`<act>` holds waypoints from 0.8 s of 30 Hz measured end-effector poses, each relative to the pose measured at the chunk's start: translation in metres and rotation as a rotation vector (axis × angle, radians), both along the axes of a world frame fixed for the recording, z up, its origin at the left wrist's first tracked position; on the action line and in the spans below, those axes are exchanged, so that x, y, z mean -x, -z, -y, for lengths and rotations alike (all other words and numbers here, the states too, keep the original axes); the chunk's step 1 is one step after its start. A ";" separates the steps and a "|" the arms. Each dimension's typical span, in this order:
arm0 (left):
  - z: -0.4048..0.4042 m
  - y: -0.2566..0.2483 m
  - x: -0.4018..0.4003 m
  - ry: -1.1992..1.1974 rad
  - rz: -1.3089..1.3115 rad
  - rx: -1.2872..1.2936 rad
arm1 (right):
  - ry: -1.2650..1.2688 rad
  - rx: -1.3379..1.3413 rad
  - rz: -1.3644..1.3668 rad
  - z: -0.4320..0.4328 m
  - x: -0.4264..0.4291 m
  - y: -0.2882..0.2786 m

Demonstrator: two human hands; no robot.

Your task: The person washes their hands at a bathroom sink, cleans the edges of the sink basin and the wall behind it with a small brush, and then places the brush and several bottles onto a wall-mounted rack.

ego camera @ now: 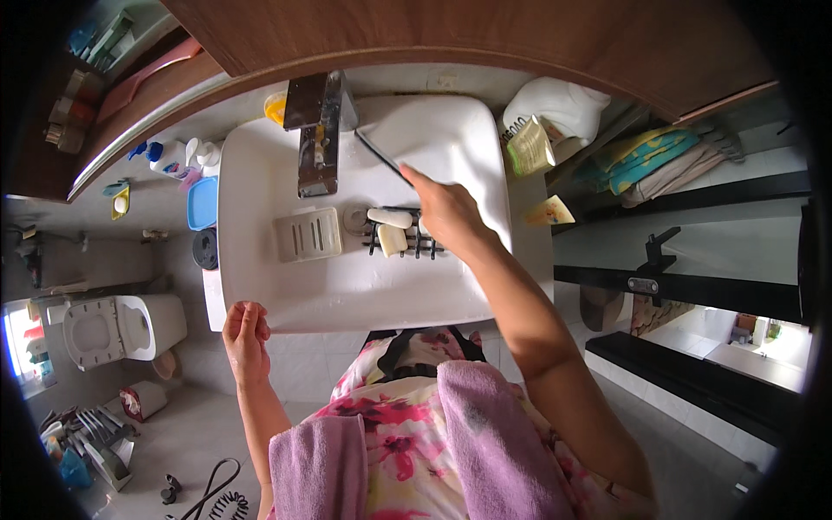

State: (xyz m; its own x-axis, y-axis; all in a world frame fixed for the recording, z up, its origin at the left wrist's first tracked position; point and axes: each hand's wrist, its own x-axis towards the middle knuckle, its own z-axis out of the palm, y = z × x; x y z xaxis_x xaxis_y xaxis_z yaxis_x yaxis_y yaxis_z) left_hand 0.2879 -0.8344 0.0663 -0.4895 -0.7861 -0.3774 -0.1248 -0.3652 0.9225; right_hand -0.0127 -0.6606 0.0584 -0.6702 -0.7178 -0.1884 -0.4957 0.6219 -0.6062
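Observation:
My right hand (448,211) is over the white washbasin (403,296), its fingers closed around the near end of a thin dark rod (380,153). The rod's far end meets the base of the dark faucet (318,159); whether it is attached there I cannot tell. Below the faucet, a pale slotted soap dish (307,235) lies in the basin. Beside it is a black soap rack (416,246) bearing several soap pieces, including a cream bar (392,240); my right hand partly hides it. My left hand (247,338) is at the basin's front left corner, fingers curled, with nothing visible in them.
A wooden cabinet (468,32) overhangs the basin. Left of the basin are a blue lid (203,203), a black round lid (205,249) and a pump bottle (170,159). To the right stand a white jug (559,107) and a green pouch (531,148). A toilet (123,328) is farther left.

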 end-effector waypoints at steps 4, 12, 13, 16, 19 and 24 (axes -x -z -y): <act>0.004 0.004 0.002 -0.026 0.019 -0.006 | 0.102 -0.015 -0.026 0.008 0.026 -0.028; 0.007 -0.006 0.020 -0.006 -0.044 0.103 | -0.074 -0.105 -0.178 -0.016 0.007 -0.015; 0.008 -0.007 0.020 0.010 -0.029 0.131 | 0.000 -0.187 -0.230 -0.018 0.017 -0.027; 0.009 -0.006 0.023 0.024 -0.019 0.148 | 0.149 -0.137 -0.423 -0.024 0.056 -0.017; 0.006 -0.004 0.030 0.045 -0.013 0.156 | 0.089 -0.216 -0.369 -0.009 0.056 -0.002; 0.006 0.003 0.034 0.098 -0.012 0.138 | 0.116 -0.161 -0.383 -0.013 0.073 -0.035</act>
State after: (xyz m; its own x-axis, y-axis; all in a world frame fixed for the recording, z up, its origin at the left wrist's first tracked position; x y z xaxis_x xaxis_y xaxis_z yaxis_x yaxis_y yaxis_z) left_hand 0.2543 -0.8407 0.0636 -0.5705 -0.7782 -0.2627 -0.1426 -0.2211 0.9648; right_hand -0.0860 -0.6473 0.0933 -0.7881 -0.6154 -0.0142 -0.5872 0.7585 -0.2826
